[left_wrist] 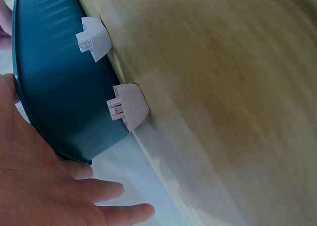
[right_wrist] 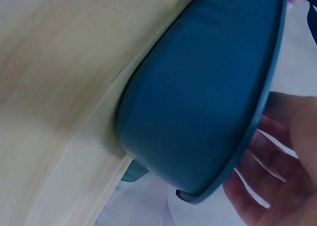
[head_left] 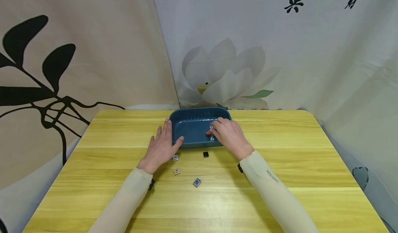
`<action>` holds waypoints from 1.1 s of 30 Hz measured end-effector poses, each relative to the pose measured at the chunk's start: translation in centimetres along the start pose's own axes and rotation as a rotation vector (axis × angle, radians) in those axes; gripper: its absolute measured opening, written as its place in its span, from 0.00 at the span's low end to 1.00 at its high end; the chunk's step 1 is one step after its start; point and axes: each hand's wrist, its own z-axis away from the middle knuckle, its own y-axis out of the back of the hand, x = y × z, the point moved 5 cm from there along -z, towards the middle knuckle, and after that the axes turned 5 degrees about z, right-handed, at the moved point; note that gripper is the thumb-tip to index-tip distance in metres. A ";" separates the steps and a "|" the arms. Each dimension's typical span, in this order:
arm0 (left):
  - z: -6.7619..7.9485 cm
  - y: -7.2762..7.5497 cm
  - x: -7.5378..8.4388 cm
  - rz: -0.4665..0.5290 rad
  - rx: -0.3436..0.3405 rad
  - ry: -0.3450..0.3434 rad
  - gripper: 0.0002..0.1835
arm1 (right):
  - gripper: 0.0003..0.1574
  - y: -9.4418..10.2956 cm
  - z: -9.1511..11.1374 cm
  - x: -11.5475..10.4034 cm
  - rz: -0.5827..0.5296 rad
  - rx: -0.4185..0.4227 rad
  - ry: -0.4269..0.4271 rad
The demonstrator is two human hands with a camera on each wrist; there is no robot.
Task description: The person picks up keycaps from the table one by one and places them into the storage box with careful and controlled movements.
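From my remote post I see the left hand (head_left: 159,146) with a wide grip, fingers straight along the left rim of the glossy, dark-blue rectangular tray (head_left: 191,127), which sits at the far side of the yellowish wood-grain surface (head_left: 280,177). The right hand (head_left: 231,134) reaches over the tray's right part; a small whitish piece (head_left: 212,127) shows at its fingertips, but I cannot tell whether its grip holds it. Just below lies a small red piece (head_left: 208,133). In front of the tray I count four small square caps: lavender-grey (head_left: 175,157), black (head_left: 206,154), beige (head_left: 177,171) and blue-grey (head_left: 197,182).
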 end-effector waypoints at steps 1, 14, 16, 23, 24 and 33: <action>0.0 0.0 0.0 0.001 0.001 -0.001 0.51 | 0.12 -0.1 -0.1 0.0 0.002 -0.013 -0.002; -0.2 -0.1 0.1 -0.010 0.007 -0.011 0.51 | 0.12 -2.1 -1.3 0.5 0.031 -0.225 -0.044; -0.2 -0.2 0.1 -0.013 0.008 -0.011 0.51 | 0.11 -2.3 -1.4 0.6 0.021 -0.248 -0.055; -0.2 -0.2 0.1 -0.009 0.014 -0.009 0.51 | 0.13 -2.3 -1.3 0.8 -0.026 -0.264 -0.075; -0.2 -0.2 0.1 -0.011 0.015 -0.009 0.51 | 0.14 -2.0 -1.2 0.8 -0.034 -0.242 -0.076; 0.0 -0.1 0.0 -0.014 0.018 -0.009 0.51 | 0.16 0.8 1.0 2.5 -0.154 0.034 -0.137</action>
